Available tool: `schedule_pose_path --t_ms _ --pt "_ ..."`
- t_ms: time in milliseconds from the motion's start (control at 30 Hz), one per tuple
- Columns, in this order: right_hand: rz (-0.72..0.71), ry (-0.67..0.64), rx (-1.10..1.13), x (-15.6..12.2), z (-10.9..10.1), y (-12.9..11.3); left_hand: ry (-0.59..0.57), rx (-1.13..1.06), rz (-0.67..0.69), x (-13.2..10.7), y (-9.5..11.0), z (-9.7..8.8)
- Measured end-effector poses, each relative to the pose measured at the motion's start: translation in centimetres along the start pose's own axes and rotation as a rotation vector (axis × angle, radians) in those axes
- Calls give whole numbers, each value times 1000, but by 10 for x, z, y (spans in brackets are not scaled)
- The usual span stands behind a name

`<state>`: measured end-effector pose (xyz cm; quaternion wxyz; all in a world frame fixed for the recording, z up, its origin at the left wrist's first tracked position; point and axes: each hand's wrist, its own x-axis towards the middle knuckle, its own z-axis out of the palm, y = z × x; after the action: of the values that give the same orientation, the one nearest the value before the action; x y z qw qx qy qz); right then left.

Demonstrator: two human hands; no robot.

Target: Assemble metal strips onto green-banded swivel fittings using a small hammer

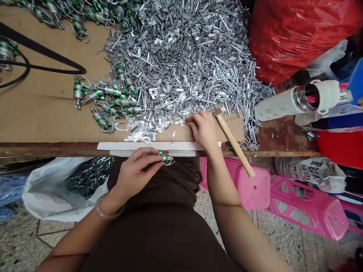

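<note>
My left hand [136, 170] is below the table edge, over my lap, with its fingers pinched round a small silver part with green bands [166, 158]. My right hand [202, 128] rests on the cardboard sheet [51, 109] at the near edge of a big heap of small flat silver metal pieces [184, 56]. Its fingertips are pressed together on one of the small pieces at the heap's rim. A wooden-handled hammer [234, 143] lies just right of this hand, its handle sticking out past the table edge.
Several finished green-banded parts [110, 100] lie left of the heap, more along the far edge. A white bag of such parts [85, 177] sits on the floor at left. A red plastic bag [297, 34], a white flask [295, 100], a red basin and pink stools [306, 207] are at right.
</note>
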<state>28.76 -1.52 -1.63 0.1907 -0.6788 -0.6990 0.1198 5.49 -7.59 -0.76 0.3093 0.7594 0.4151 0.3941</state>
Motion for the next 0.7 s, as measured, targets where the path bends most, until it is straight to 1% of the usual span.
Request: schedule_pose_path --t_ms 67,133,167,200,267,333,367,433,533,600,633,667,700 --pt "-4 22 38 -1 -3 -3 -22 10 21 -1 1 0" --pt "-7 82 165 -10 -8 -11 -31 11 41 -2 1 -1" --pt "-17 91 244 -18 -12 -16 -29 9 47 -2 2 -1" --pt "-38 73 320 -27 -15 -22 -23 6 53 -2 2 0" --pt "-112 -21 417 -46 -22 -36 0 0 69 -2 3 0" --pt "-209 -99 425 -63 -26 -49 24 11 95 -2 4 1" --pt "-258 -108 409 -70 -28 -55 31 27 107 -1 5 1" --pt "-365 -86 367 -79 -29 -61 18 60 127 0 6 0" --pt "-525 -55 345 -83 -30 -61 -54 38 156 3 8 -2" --pt "-586 -73 376 -83 -31 -57 -96 -16 156 4 10 -3" --pt "-573 -84 417 -82 -31 -55 -103 -45 140 5 11 -3" --pt "-518 -89 467 -82 -30 -53 -100 -73 110 5 12 -2" --pt "-432 -89 518 -82 -29 -51 -87 -99 66 4 13 -1"
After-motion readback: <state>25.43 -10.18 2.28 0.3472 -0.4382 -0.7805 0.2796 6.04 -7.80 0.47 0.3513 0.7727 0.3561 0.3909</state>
